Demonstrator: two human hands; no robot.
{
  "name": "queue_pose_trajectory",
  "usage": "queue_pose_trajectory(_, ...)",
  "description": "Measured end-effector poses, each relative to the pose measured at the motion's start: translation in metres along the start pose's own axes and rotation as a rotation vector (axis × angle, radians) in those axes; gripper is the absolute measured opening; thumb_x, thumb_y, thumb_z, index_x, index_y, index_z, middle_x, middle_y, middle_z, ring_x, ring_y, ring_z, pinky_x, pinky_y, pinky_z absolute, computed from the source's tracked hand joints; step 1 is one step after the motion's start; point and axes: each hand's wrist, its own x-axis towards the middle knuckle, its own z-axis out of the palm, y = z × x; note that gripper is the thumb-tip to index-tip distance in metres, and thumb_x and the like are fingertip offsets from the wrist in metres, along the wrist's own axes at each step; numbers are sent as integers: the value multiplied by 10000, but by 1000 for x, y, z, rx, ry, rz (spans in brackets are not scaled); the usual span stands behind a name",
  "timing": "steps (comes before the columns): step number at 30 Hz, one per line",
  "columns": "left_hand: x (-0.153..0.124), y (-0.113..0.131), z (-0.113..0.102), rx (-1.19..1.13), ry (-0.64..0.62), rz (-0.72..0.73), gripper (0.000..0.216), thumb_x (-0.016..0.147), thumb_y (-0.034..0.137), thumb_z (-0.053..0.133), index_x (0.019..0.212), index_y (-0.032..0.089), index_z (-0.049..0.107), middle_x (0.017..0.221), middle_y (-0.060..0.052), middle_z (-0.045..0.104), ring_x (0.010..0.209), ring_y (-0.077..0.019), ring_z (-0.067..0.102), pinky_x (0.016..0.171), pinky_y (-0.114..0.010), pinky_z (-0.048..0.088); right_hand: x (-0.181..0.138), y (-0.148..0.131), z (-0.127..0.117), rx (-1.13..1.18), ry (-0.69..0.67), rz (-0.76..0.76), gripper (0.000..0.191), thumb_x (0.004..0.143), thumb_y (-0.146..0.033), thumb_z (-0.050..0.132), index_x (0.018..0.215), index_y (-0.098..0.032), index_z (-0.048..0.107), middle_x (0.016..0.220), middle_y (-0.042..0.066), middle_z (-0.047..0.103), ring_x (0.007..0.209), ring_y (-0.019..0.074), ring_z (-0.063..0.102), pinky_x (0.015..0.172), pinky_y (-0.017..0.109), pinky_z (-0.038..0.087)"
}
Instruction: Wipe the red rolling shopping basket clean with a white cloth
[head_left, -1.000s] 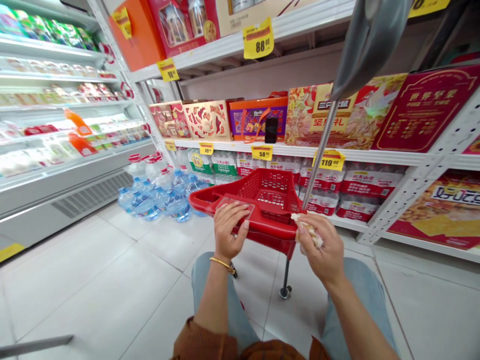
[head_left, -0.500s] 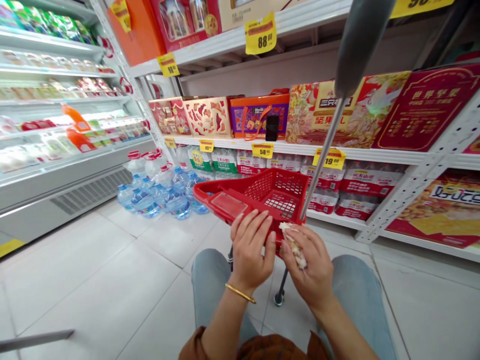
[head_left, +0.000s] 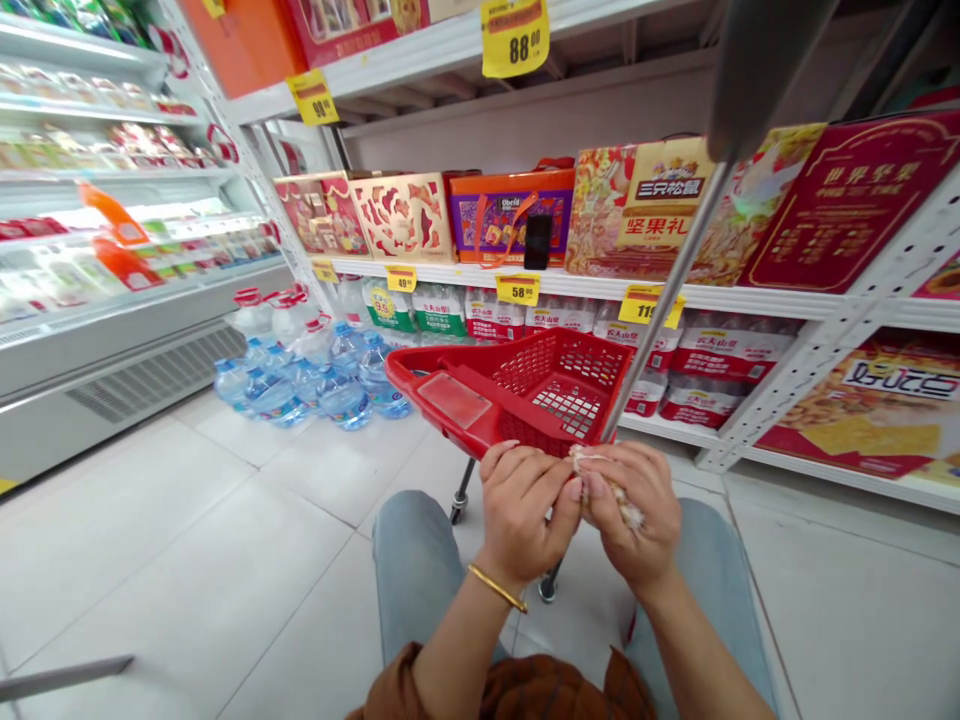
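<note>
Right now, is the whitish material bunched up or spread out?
Bunched up: the whitish material is crumpled inside the right hand, partly hidden.

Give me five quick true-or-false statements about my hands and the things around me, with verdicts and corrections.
1. The right hand holds a whitish item. True.
2. The bracelet is on the right wrist. False: the gold bracelet is on the left wrist.
3. Blue-capped bottles are on the floor. True.
4. The hands are wide apart. False: the left hand is close beside the right.
5. The shopping cart is red. True.
</note>
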Motion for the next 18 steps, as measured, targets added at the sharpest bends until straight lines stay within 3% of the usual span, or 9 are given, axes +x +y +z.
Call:
queue_pose_trajectory(10, 2, -7, 9, -19, -43, -7, 200, 906, 245, 481, 888, 213, 677, 823, -18, 719, 812, -169, 607, 895, -382, 392, -1, 17, 4, 18, 34, 53, 140, 853, -174, 564, 927, -241, 663, 910, 23, 703, 868, 186, 622, 837, 394, 461)
queue_pose_trajectory(18, 3, -8, 15, -7, 5, 8, 211, 911, 236, 475, 856, 202, 676, 796, -17, 714, 793, -165, 607, 898, -379, 387, -4, 28, 5, 28, 53, 133, 134, 872, -203, 562, 925, -230, 682, 957, 43, 630, 918, 187, 586, 850, 391, 465)
